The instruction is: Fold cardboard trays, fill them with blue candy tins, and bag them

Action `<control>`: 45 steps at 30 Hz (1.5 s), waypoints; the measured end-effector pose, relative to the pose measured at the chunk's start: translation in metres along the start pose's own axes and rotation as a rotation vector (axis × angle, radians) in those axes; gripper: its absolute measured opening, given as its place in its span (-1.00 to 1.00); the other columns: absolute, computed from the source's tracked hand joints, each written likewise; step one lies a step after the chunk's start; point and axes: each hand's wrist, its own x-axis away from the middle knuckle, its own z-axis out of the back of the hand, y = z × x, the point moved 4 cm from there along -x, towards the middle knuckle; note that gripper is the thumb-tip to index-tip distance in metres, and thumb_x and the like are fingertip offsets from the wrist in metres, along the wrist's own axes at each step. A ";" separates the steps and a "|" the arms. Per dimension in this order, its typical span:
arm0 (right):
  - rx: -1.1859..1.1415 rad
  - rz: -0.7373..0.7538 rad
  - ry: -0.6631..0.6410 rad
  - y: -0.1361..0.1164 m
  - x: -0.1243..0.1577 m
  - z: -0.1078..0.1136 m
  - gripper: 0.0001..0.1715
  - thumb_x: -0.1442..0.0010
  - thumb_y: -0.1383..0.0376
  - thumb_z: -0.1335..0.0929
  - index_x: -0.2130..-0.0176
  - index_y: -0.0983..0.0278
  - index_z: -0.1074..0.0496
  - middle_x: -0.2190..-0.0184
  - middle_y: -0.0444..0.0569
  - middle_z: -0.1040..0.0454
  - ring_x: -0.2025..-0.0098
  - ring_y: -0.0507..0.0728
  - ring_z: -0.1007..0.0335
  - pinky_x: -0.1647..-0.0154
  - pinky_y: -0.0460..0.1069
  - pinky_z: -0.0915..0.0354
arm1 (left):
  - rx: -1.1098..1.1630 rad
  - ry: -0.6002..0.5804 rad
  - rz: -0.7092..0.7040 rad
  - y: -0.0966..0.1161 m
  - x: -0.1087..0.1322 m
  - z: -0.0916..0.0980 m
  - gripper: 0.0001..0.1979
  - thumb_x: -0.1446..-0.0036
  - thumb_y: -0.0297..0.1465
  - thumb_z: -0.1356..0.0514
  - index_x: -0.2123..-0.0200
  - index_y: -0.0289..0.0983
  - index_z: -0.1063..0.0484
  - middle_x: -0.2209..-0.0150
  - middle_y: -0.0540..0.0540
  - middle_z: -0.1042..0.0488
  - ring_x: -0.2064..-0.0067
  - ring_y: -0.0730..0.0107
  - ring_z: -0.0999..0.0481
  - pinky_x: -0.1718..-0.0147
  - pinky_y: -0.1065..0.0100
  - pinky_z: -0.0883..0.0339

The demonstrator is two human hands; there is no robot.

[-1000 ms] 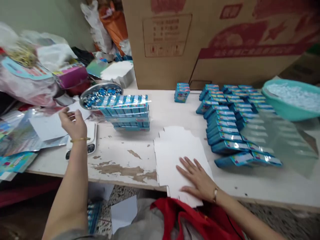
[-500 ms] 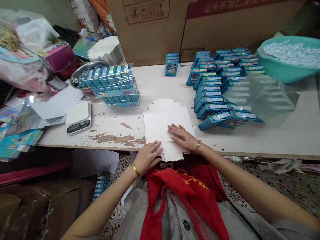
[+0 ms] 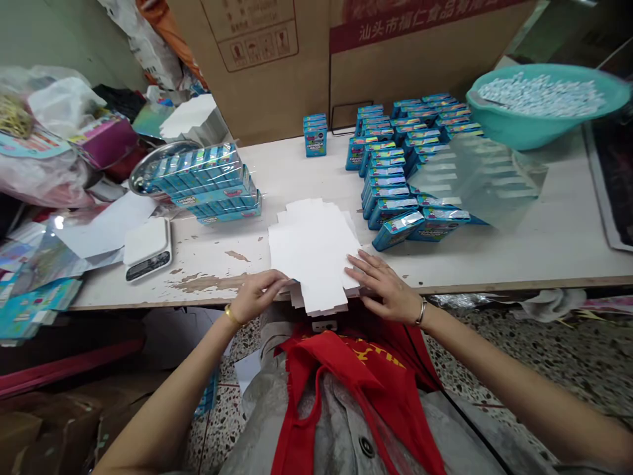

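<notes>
white cards (image 3: 314,244) stacked flat at the near edge of the tabletop (image 3: 281,175), pinched at the left

apparently at the step of lifting or parting a sheet: clamped at the left edge between thumb and fingers of the left hand (image 3: 257,295), touched at the right by the spread fingers of the right hand (image 3: 383,287). seems to call for a clean hold on one sheet (impossible to count the layers caught). hidden: undersides of the cards, part of the metal bowl (image 3: 143,158) behind the wrapped boxes (image 3: 212,177).

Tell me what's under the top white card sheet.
Edges of more white sheets show beneath the top sheet at the near side; whatever lies under its middle is covered.
</notes>
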 end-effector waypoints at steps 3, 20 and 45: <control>0.053 0.009 0.050 -0.010 -0.002 -0.004 -0.59 -0.21 0.30 -0.25 -0.05 0.13 -0.39 -0.10 0.01 -0.38 -0.25 0.26 -0.08 -0.25 0.31 0.01 | 0.078 -0.033 0.059 0.005 0.007 0.005 -0.72 -0.27 -0.25 -0.02 0.26 -0.22 -0.49 0.28 -0.13 -0.56 0.25 0.34 -0.53 0.24 0.34 -0.39; 0.186 -0.127 -0.002 -0.029 0.007 -0.021 -0.69 -0.29 0.37 -0.17 0.20 0.20 -0.47 0.16 0.02 -0.50 0.18 0.18 -0.32 0.19 0.07 -0.21 | -0.039 0.199 0.044 -0.003 0.038 -0.043 -0.80 -0.25 -0.34 -0.07 0.27 -0.18 -0.50 0.23 -0.06 -0.57 0.05 0.26 -0.40 0.02 0.17 -0.30; 0.393 0.222 0.102 -0.016 0.008 -0.048 -0.52 -0.29 0.49 -0.12 -0.16 0.33 -0.25 0.31 0.03 -0.45 0.43 0.07 -0.28 0.40 -0.02 -0.27 | -0.762 -0.361 -0.020 0.045 -0.030 -0.077 -0.85 -0.25 -0.46 -0.02 0.18 -0.25 -0.36 0.31 -0.13 -0.44 0.21 0.24 -0.39 0.44 0.35 -0.18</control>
